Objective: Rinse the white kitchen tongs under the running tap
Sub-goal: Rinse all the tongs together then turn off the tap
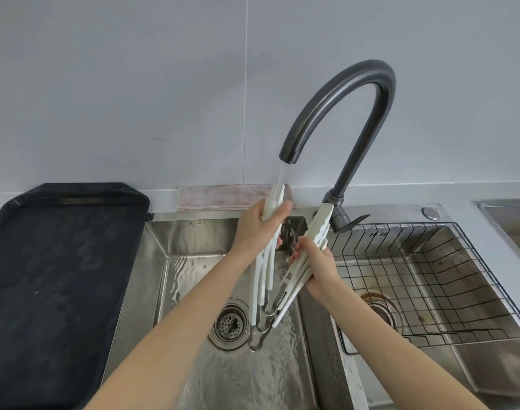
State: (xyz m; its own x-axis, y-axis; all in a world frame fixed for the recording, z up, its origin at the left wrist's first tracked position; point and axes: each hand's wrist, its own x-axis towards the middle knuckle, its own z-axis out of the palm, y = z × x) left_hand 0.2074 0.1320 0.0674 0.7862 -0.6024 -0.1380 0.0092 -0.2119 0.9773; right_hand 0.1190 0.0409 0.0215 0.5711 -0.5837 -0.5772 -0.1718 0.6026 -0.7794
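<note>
From the head camera I see a steel double sink (pixel 176 250) set in a pale counter against a plain grey wall. A dark tap (pixel 353 113) runs water onto white tongs (pixel 272 202) over the left basin, above the drain (pixel 229 324). My left hand (pixel 256 229) is closed around one bunch; my right hand (pixel 318 261) grips another. A black tray (pixel 55 276) lies left, a wire rack (pixel 430 276) right, a cloth (pixel 220 198) behind.
</note>
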